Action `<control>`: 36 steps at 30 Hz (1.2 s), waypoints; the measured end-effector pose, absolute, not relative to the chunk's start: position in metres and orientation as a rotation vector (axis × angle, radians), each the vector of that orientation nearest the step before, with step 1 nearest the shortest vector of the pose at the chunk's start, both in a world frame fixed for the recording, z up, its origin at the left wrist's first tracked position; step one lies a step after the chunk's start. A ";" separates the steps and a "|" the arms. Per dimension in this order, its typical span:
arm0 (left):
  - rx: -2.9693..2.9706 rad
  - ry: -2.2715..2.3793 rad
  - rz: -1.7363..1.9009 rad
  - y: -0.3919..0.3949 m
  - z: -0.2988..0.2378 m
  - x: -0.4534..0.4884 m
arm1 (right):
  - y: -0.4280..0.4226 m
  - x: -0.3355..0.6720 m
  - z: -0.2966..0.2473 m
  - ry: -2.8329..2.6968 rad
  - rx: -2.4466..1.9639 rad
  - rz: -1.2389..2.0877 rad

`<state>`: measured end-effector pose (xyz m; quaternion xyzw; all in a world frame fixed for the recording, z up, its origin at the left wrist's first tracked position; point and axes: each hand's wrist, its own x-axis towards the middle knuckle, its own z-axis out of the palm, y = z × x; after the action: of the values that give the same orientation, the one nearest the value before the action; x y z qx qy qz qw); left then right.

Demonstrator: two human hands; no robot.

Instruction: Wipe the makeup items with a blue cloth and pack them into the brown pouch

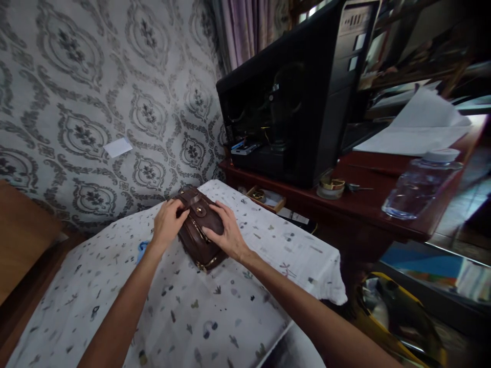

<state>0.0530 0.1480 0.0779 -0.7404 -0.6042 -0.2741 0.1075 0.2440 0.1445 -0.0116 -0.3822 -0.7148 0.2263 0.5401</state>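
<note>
A small dark brown leather bag (196, 236) with brass zips and a strap with a metal clasp lies on the white patterned cloth (230, 301). My left hand (169, 221) is closed at the bag's upper left side, thumb and forefinger together by its edge; some fingertips are hidden. Across the bag's right side my right hand (227, 232) grips it, the thumb on the front near a zip and the fingers along the top. Partly behind my left forearm is a small blue item (141, 250), its kind unclear.
On the reddish desk (368, 204) to the right stand a black computer case (284, 112), a clear bottle (416, 186), a tape roll (330, 188) and white paper (418, 125). A small open drawer (274, 204) lies below. A yellow-and-black bag (399, 317) sits lower right.
</note>
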 end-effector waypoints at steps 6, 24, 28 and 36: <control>-2.136 -1.777 -0.883 0.155 0.075 0.057 | 0.132 0.241 -0.027 -1.543 -0.911 0.599; -2.193 -1.893 -1.124 0.203 0.087 0.089 | 0.141 0.235 -0.051 -1.608 -0.888 0.286; -2.326 -1.779 -1.148 0.188 0.088 0.097 | 0.146 0.236 -0.054 -1.610 -0.854 0.255; -2.298 -1.735 -1.053 0.158 0.093 0.067 | 0.142 0.244 -0.048 -1.627 -0.762 0.220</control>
<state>0.0671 0.1579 0.0932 -0.7489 -0.5656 -0.3433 0.0377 0.2437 0.1417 -0.0479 -0.3313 -0.7069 0.0955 0.6176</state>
